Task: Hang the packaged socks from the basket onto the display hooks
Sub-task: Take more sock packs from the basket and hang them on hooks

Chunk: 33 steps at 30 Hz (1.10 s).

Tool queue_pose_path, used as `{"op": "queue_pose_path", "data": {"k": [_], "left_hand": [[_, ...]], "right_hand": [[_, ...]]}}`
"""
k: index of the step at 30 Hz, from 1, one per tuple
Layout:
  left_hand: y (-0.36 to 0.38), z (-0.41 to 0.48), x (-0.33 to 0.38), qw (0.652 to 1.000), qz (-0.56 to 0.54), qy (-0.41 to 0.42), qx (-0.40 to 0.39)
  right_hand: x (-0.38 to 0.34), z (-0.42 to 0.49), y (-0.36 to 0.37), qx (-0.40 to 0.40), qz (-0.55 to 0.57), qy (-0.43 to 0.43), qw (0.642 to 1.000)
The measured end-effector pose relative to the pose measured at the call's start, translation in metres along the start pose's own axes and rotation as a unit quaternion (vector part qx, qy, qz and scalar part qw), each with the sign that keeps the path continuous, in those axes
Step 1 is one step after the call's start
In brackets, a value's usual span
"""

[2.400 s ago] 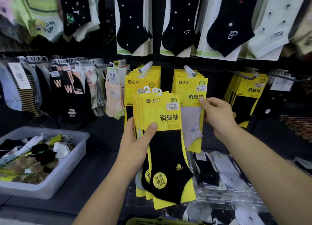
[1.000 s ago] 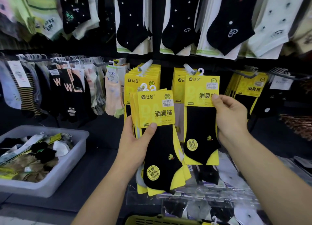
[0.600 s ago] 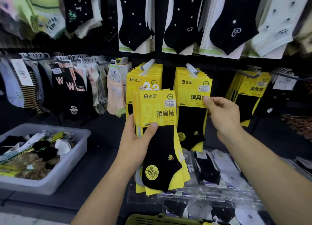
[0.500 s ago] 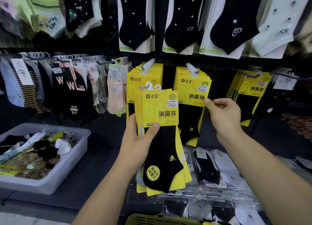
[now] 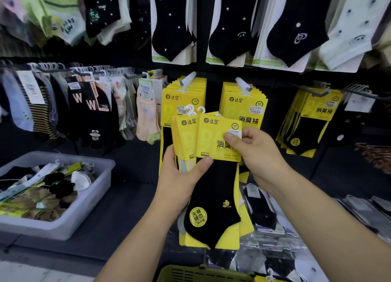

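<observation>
Seemingly three sock packs (image 5: 187, 136) are gripped by the left hand (image 5: 179, 182); the front pack (image 5: 213, 197) is pinched by the right hand (image 5: 256, 154).

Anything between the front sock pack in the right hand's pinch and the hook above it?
Nothing visible. The front pack, pinched by the right hand, has open space up to the hook; its tip sticks out free of the hung packs.

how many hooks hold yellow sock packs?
3: left hook and middle hook at centre, right hook further right. More may sit outside the frame.
</observation>
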State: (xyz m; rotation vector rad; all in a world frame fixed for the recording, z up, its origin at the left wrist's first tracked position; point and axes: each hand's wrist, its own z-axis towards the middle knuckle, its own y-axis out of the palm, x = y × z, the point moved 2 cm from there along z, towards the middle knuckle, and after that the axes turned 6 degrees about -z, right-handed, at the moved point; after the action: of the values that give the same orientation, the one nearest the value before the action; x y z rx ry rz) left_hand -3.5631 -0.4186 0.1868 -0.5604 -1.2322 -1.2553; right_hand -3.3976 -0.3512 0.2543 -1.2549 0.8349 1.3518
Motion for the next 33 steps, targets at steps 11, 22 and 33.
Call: {"op": "queue_pose_path", "data": {"k": [11, 22, 33], "left_hand": [[0.0, -0.004, 0.001, 0.998, 0.059, -0.004, -0.032], [0.006, -0.003, 0.002, 0.997, 0.057, 0.007, -0.046], [-0.015, 0.011, 0.005, 0.997, 0.068, 0.003, -0.022]], "right_hand": [[-0.015, 0.018, -0.026, -0.002, -0.029, -0.02, 0.999], [-0.036, 0.038, -0.047, 0.004, -0.159, -0.076, 0.984], [-0.073, 0.074, -0.058, 0.136, -0.177, -0.17, 0.96]]}}
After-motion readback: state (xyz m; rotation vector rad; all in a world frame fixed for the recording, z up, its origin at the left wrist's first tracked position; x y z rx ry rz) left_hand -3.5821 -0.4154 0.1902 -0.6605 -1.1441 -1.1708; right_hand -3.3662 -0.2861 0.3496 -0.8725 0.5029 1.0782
